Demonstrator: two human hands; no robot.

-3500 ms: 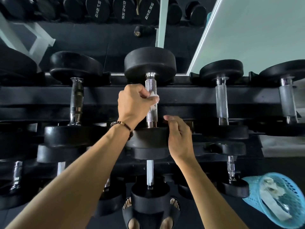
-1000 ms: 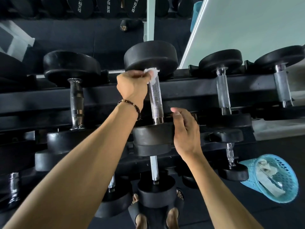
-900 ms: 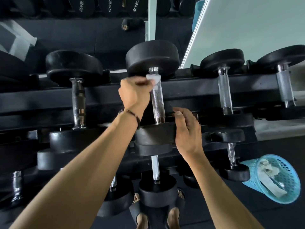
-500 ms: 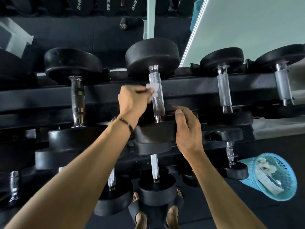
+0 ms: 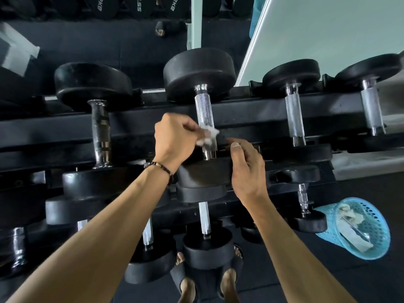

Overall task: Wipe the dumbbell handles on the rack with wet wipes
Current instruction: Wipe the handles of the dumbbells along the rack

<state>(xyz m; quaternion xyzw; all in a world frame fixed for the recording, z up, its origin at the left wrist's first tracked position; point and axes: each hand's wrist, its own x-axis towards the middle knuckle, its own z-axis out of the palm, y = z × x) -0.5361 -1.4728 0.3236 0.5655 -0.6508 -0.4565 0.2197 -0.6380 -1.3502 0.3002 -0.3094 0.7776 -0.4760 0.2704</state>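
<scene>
nearest us, our feet (image 5: 205, 281) in black sandals stand on the dark floor, half under the lowest dumbbell head. to the right a blue basket (image 5: 358, 228) lies tilted on the floor with crumpled white wipes inside.

our two bare forearms reach up toward the rack (image 5: 65, 132). the left wrist wears a dark bead bracelet (image 5: 160, 168). our left hand (image 5: 175, 141) is clenched around a white wipe (image 5: 207, 135), pinching it against the lower part of the handle (image 5: 205, 121) of the middle dumbbell (image 5: 199, 71) on the top tier. the wipe bunches out past the thumb and touches the knurled silver metal just above its near collar. our right hand (image 5: 247, 171) rests on the near head of the same dumbbell; the fingers curl over its right edge and the thumb points up along it, so the hand grips the head.

the dumbbell lies across the rack's black rails, far head up, near head toward us. to its left sits another dumbbell with a darker, worn handle (image 5: 100, 132); to its right two more with pale knurled handles (image 5: 295, 119), well apart from our hands. lower tiers hold more black dumbbells with chrome bars.

beyond the rack a mirror (image 5: 109, 40) shows reflected dumbbell ends with mirrored white lettering; we read something like "2.5kg" reversed on a few, though the digits are not sure. a pale green wall (image 5: 328, 29) fills the upper right.
</scene>
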